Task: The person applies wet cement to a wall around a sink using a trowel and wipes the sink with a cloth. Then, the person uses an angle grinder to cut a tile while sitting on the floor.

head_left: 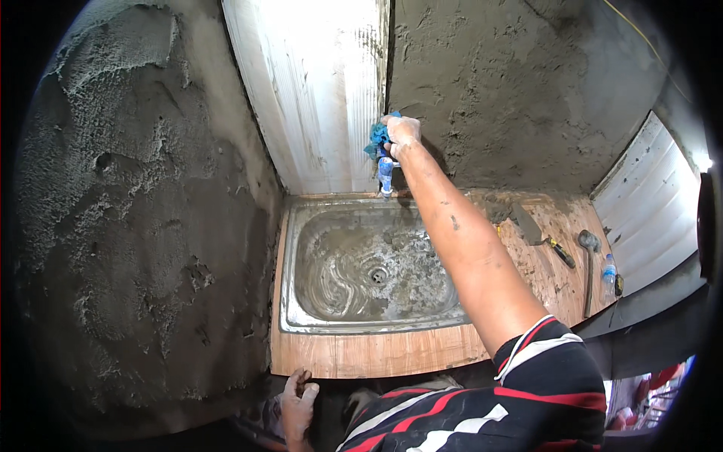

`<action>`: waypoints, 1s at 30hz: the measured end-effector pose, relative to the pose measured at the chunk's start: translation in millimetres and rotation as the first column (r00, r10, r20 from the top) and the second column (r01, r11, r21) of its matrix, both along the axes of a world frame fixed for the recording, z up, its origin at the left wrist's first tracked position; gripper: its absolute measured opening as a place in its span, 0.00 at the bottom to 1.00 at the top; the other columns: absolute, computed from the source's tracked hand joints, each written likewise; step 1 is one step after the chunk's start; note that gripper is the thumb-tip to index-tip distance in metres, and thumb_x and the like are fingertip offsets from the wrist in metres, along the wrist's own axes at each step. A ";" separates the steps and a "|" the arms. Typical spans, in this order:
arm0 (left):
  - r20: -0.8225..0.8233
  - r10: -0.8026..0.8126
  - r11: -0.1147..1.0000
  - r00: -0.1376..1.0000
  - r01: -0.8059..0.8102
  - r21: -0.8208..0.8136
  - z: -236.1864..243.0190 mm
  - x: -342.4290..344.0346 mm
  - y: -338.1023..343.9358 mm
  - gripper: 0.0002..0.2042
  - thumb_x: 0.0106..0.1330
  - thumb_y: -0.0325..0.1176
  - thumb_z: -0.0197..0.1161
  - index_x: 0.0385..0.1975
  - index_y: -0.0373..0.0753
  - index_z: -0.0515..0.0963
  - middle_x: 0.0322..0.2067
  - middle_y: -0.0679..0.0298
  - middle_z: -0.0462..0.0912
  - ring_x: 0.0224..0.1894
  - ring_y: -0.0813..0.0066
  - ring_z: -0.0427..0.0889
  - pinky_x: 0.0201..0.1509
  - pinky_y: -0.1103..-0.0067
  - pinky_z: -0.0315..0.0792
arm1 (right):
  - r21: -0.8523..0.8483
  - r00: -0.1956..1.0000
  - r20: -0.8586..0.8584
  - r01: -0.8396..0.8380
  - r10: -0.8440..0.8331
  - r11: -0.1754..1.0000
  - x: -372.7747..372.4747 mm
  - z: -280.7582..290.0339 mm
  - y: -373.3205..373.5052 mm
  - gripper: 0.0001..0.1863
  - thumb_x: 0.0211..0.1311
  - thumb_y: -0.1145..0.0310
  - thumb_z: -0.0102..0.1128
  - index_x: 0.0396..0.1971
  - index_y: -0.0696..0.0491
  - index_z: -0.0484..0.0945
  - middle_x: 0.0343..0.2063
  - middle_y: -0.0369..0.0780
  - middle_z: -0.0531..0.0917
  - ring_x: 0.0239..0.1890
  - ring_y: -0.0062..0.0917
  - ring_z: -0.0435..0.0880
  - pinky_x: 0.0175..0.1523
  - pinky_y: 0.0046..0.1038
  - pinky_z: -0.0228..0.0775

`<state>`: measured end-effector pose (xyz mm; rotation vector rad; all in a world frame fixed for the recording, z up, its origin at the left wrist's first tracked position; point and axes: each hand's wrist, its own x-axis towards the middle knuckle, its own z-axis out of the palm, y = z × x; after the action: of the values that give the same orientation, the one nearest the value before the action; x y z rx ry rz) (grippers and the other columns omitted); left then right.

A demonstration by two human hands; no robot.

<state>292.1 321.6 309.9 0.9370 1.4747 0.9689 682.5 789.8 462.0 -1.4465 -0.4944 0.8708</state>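
Observation:
My right hand (pixel 403 132) reaches across the sink to the back wall and grips a bright blue cloth (pixel 376 145), bunched at the top of a blue and white tap fitting (pixel 385 177). My left hand (pixel 299 403) is low at the front edge of the wooden counter (pixel 354 354), fingers bent but apart, with nothing visible in them. The steel sink (pixel 324 271), smeared with wet grey cement around its drain, is set into that counter.
Right of the sink lie a trowel (pixel 527 226), a yellow-and-black tool (pixel 561 254), a mallet (pixel 588 264) and a plastic bottle (pixel 608 279). Rough plastered walls (pixel 143 226) surround the counter. White panels (pixel 316 90) stand at the back and right.

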 end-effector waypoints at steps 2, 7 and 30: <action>-0.066 -0.020 1.000 0.998 0.019 -0.013 -9.7 -14.4 -7.1 0.26 0.64 0.24 0.66 0.63 0.27 0.70 0.55 0.55 0.81 0.50 0.73 0.80 0.60 0.78 0.72 | -0.012 0.998 -0.029 0.058 -0.058 0.998 -16.3 2.8 1.9 0.08 0.56 0.69 0.68 0.35 0.53 0.82 0.28 0.37 0.82 0.27 0.28 0.79 0.26 0.35 0.69; -0.112 -0.069 0.997 0.991 0.065 -0.041 -7.9 -11.3 -7.6 0.27 0.62 0.27 0.66 0.62 0.26 0.72 0.54 0.51 0.83 0.54 0.67 0.82 0.61 0.74 0.74 | 0.018 0.943 0.215 0.256 -0.254 0.966 14.7 -23.5 34.8 0.13 0.54 0.68 0.64 0.33 0.63 0.85 0.36 0.51 0.89 0.35 0.36 0.89 0.39 0.35 0.78; -0.349 -0.273 0.961 0.897 0.238 -0.142 24.7 -21.9 12.1 0.23 0.69 0.41 0.64 0.62 0.40 0.75 0.53 0.52 0.85 0.59 0.58 0.81 0.65 0.70 0.71 | 0.331 0.979 0.193 0.002 -0.070 0.944 20.5 198.6 36.6 0.08 0.65 0.73 0.56 0.30 0.59 0.83 0.21 0.40 0.83 0.14 0.22 0.78 0.11 0.25 0.59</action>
<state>270.2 333.7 334.6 1.2542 1.6368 0.5420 703.0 826.5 660.5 -1.2342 -0.7283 0.5796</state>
